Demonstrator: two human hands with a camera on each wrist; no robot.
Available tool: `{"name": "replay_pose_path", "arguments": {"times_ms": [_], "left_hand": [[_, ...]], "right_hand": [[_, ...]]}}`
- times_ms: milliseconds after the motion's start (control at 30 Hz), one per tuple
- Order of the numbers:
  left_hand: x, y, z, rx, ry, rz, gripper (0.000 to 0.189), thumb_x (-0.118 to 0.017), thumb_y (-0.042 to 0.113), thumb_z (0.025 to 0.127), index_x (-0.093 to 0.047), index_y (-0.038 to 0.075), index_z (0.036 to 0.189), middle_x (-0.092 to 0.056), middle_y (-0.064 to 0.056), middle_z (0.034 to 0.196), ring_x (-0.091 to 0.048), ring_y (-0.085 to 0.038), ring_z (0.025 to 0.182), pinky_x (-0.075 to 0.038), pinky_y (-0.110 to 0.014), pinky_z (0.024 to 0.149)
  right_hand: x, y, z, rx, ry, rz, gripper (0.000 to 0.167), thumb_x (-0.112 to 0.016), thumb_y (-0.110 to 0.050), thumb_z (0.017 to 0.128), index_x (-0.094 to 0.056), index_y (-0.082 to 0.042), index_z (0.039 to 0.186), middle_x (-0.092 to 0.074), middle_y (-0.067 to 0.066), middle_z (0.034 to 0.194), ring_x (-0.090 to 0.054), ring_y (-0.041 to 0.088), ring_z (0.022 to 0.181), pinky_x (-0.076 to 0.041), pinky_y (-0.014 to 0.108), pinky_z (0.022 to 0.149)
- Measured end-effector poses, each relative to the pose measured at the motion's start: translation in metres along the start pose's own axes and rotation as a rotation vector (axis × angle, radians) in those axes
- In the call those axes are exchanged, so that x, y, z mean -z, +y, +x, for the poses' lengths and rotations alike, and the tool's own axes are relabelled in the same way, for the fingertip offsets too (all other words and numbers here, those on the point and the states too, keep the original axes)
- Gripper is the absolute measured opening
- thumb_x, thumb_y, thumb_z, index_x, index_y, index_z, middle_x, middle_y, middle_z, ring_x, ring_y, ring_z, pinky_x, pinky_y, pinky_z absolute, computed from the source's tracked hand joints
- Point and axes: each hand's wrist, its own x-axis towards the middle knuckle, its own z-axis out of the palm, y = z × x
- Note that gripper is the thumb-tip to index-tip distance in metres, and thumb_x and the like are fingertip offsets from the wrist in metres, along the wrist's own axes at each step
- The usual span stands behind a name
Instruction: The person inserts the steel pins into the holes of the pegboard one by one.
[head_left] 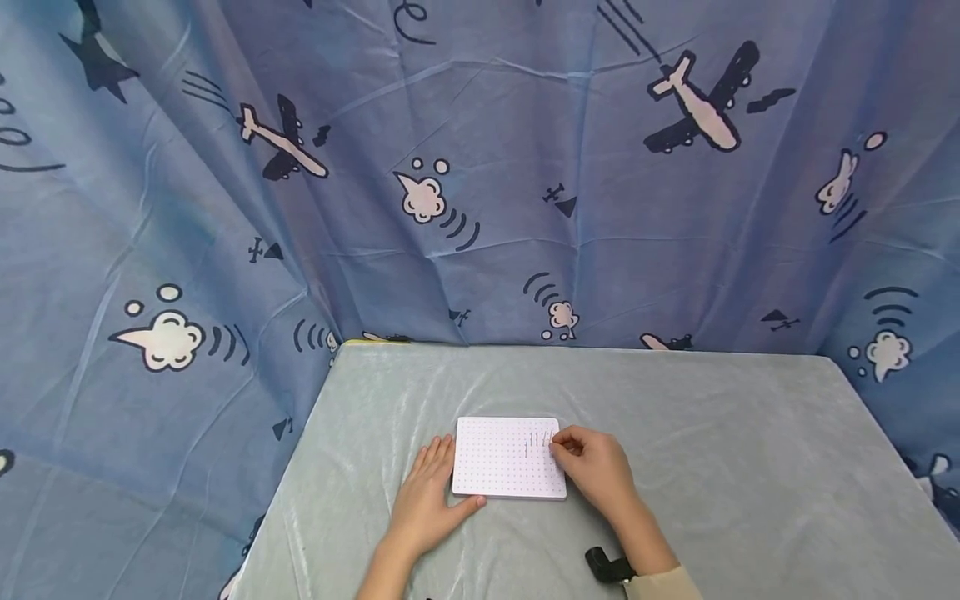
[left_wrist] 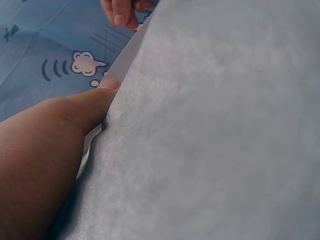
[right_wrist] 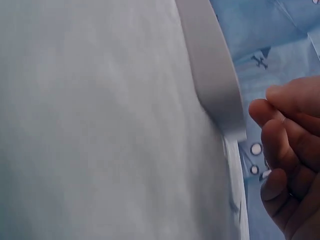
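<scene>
A white board with a grid of small dots lies flat on the cloth. Several thin dark pins stand in its upper right part. My left hand lies at the board's left side, fingers straight along that edge and thumb touching the near edge. At the right edge, my right hand pinches with thumb and index fingertip, right at the last thin pin of the row. The right wrist view shows these fingertips together above the board's side, the other fingers curled; the pin is hidden there.
Grey-green plush cloth covers the table around the board. A blue curtain printed with planes and clouds hangs behind and at the sides. A black wrist device sits at the right sleeve.
</scene>
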Motion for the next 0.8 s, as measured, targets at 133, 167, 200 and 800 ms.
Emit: {"name": "replay_pose_path", "arguments": {"times_ms": [133, 167, 200, 800], "left_hand": [[0.001, 0.0, 0.0, -0.001, -0.003, 0.001, 0.113, -0.069, 0.081, 0.09, -0.043, 0.001, 0.166, -0.04, -0.015, 0.172, -0.029, -0.027, 0.164, -0.017, -0.042, 0.138], [0.0, 0.0, 0.0, -0.002, -0.004, 0.002, 0.113, -0.068, 0.081, 0.09, -0.044, 0.001, 0.166, -0.04, -0.015, 0.172, -0.029, -0.028, 0.164, -0.017, -0.043, 0.138], [0.0, -0.001, 0.0, -0.002, -0.006, 0.002, 0.113, -0.068, 0.082, 0.09, -0.043, 0.001, 0.166, -0.04, -0.015, 0.172, -0.029, -0.028, 0.164, -0.017, -0.042, 0.138], [0.0, 0.0, 0.0, 0.005, -0.011, 0.011, 0.113, -0.067, 0.082, 0.09, -0.044, 0.002, 0.166, -0.039, -0.014, 0.173, -0.028, -0.027, 0.164, -0.016, -0.042, 0.138]], "right_hand": [[0.011, 0.009, 0.003, -0.019, 0.011, -0.03, 0.007, -0.085, -0.016, 0.095, -0.083, -0.01, 0.098, -0.074, -0.006, 0.084, -0.064, 0.012, 0.074, -0.055, 0.029, 0.066], [0.014, 0.012, 0.003, -0.024, 0.013, -0.038, 0.006, -0.084, -0.015, 0.095, -0.083, -0.011, 0.099, -0.074, -0.005, 0.085, -0.064, 0.012, 0.075, -0.055, 0.03, 0.067], [0.018, 0.014, 0.004, -0.027, 0.014, -0.05, 0.006, -0.084, -0.014, 0.095, -0.083, -0.011, 0.1, -0.075, -0.005, 0.086, -0.065, 0.013, 0.076, -0.056, 0.031, 0.068], [0.049, 0.049, 0.002, -0.107, -0.059, -0.14, 0.016, -0.085, -0.014, 0.093, -0.079, -0.002, 0.103, -0.07, 0.0, 0.087, -0.062, 0.017, 0.079, -0.055, 0.037, 0.072]]}}
